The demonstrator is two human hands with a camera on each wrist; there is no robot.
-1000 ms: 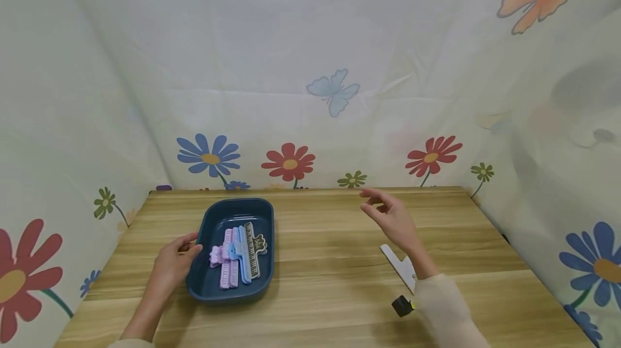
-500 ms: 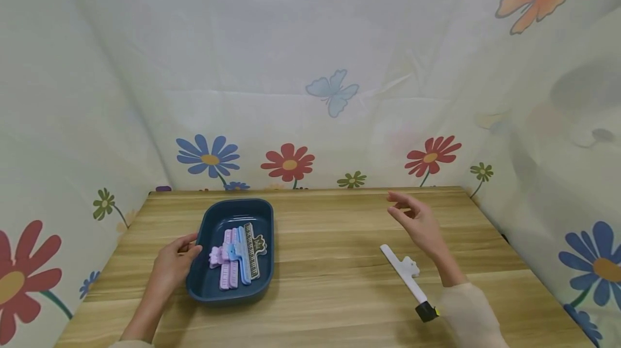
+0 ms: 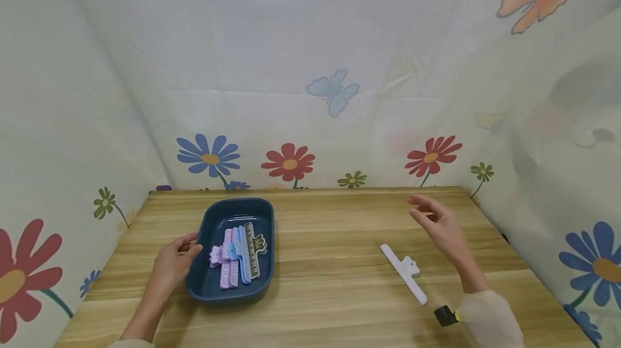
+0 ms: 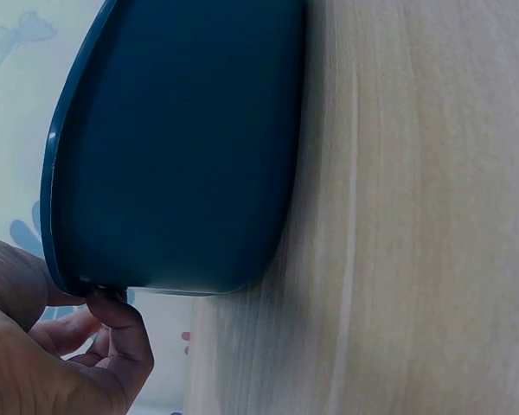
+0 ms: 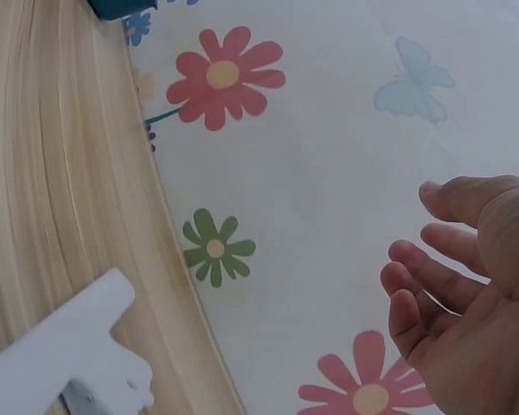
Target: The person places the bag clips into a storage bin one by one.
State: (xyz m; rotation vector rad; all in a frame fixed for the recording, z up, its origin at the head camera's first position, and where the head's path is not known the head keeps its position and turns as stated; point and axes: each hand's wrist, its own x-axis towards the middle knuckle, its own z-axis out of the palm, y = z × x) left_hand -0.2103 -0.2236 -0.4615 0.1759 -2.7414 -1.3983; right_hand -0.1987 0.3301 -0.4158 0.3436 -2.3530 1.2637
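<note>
My left hand [image 3: 172,264] grips the left rim of a dark blue plastic tray [image 3: 201,293], thumb and fingers pinching its edge in the left wrist view. Inside the tray lie several long clips: purple clips [image 3: 225,275], a light blue clip [image 3: 245,262] and a dark clip with a piano-key pattern and ornate handle [image 3: 252,253]. Over the right side of the table hovers my right hand [image 3: 441,229], fingers loosely bent and holding nothing. A white long clip [image 3: 404,275] lies on the table left of and below that hand.
The wood-grain table [image 3: 330,294] reaches back to a white curtain [image 3: 291,41] printed with flowers and butterflies, which also hangs at both sides. A small black box [image 3: 445,315] is at the right sleeve.
My right hand has moved right, away from the tray, uncovering the white clip on the table. The left hand and the tray have stayed in place.
</note>
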